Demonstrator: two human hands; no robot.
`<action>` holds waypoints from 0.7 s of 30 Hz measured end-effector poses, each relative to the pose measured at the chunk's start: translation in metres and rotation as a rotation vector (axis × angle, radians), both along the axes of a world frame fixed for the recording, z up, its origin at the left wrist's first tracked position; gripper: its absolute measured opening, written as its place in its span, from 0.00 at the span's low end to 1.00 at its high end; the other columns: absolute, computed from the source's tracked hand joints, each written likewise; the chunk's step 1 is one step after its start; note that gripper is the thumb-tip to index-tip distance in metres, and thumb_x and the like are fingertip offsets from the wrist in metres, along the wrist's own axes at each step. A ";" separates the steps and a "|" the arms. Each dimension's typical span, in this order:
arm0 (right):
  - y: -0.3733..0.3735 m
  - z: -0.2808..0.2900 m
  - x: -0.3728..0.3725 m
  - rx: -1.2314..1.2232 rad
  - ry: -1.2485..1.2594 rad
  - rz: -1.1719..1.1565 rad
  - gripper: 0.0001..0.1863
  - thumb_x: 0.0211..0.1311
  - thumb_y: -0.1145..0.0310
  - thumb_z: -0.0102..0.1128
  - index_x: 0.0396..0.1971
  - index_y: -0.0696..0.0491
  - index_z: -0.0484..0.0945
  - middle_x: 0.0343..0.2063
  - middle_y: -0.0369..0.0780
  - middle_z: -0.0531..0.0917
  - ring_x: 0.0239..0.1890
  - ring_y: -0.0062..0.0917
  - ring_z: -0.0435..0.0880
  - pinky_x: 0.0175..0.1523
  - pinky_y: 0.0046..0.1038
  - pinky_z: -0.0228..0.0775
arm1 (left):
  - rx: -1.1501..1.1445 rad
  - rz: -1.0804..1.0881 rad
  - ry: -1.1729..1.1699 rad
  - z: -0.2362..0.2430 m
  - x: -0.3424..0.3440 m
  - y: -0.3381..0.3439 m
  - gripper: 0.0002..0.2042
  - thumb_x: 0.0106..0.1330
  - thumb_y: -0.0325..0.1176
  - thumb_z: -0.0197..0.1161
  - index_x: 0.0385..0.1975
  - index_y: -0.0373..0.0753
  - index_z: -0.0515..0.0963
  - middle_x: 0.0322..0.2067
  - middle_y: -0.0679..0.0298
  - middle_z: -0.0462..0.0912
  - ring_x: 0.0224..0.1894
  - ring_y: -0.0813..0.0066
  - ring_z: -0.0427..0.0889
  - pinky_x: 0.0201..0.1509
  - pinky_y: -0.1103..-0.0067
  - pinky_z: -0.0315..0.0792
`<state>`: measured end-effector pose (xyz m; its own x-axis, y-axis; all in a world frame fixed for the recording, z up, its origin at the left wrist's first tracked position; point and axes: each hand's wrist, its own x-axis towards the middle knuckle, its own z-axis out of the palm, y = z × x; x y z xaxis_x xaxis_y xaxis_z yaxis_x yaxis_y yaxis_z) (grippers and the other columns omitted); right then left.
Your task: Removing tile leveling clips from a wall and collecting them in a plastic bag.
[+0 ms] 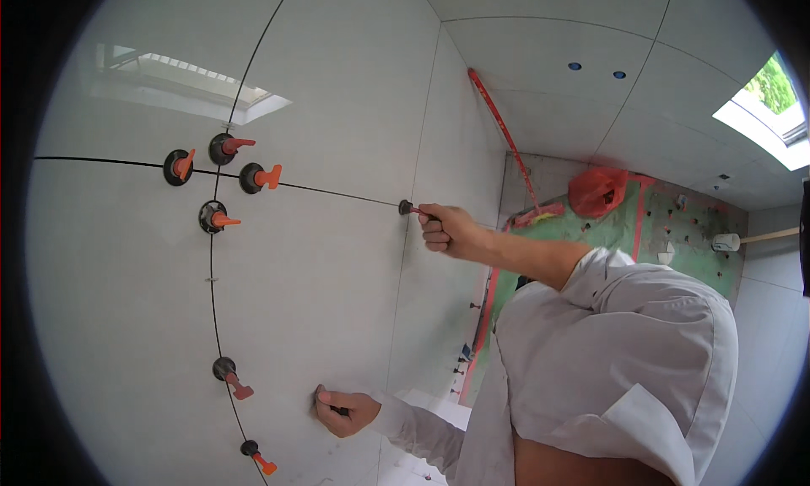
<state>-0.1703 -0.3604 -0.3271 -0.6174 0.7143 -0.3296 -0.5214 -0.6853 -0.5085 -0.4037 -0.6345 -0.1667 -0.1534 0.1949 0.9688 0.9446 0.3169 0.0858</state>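
Observation:
My right hand (pixel 451 230) is closed around the red handle of a tile leveling clip (pixel 406 207). Its black disc sits on a joint of the large pale wall tiles (pixel 312 275). Lower, near the tile face, my left hand (pixel 348 412) is closed with thumb and fingers around a small dark thing that its fingers mostly hide. To the left, several black-disc leveling clips with orange or red handles (pixel 224 148) cluster round a crossing of dark joints. Another clip (pixel 225 369) and an orange-handled one (pixel 251 448) sit down the upright joint.
A red pole (pixel 506 136) leans in the corner beside a red plastic bag (pixel 596 192). On the green floor covering (pixel 612 224) lie several loose clips and red tape. A white-headed mallet (pixel 726 243) with a wooden handle is at the right, a bright window (pixel 772 106) above.

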 end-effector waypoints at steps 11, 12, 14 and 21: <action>0.017 0.011 0.036 1.765 -0.957 -0.476 0.19 0.75 0.51 0.70 0.38 0.53 0.80 0.28 0.40 0.81 0.31 0.37 0.85 0.37 0.41 0.76 | -0.032 -0.007 -0.021 -0.004 -0.003 -0.007 0.16 0.82 0.36 0.66 0.34 0.30 0.89 0.31 0.58 0.90 0.27 0.68 0.84 0.27 0.73 0.70; 0.014 0.004 0.028 1.691 -0.958 -0.464 0.18 0.76 0.53 0.69 0.37 0.53 0.78 0.26 0.39 0.79 0.29 0.36 0.84 0.36 0.41 0.75 | -0.008 -0.009 -0.009 -0.001 -0.004 -0.007 0.16 0.82 0.36 0.66 0.35 0.31 0.89 0.31 0.58 0.90 0.27 0.68 0.84 0.27 0.74 0.70; 0.025 -0.013 0.010 1.562 -0.958 -0.450 0.17 0.78 0.56 0.66 0.35 0.53 0.76 0.23 0.38 0.74 0.25 0.35 0.80 0.33 0.41 0.74 | -0.007 -0.009 -0.022 -0.004 -0.009 -0.009 0.16 0.82 0.36 0.66 0.34 0.31 0.89 0.31 0.58 0.90 0.27 0.68 0.84 0.27 0.73 0.71; -0.051 -0.010 -0.019 0.207 0.057 0.062 0.19 0.83 0.59 0.56 0.28 0.53 0.76 0.19 0.32 0.72 0.20 0.22 0.75 0.27 0.33 0.68 | -0.009 -0.021 -0.025 -0.005 -0.005 -0.005 0.16 0.82 0.36 0.66 0.34 0.31 0.89 0.31 0.58 0.90 0.28 0.68 0.84 0.27 0.74 0.71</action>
<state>-0.1892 -0.4113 -0.3375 -0.6754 0.7235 -0.1429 -0.5137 -0.6006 -0.6127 -0.4084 -0.6393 -0.1712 -0.1731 0.2070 0.9629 0.9487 0.2978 0.1065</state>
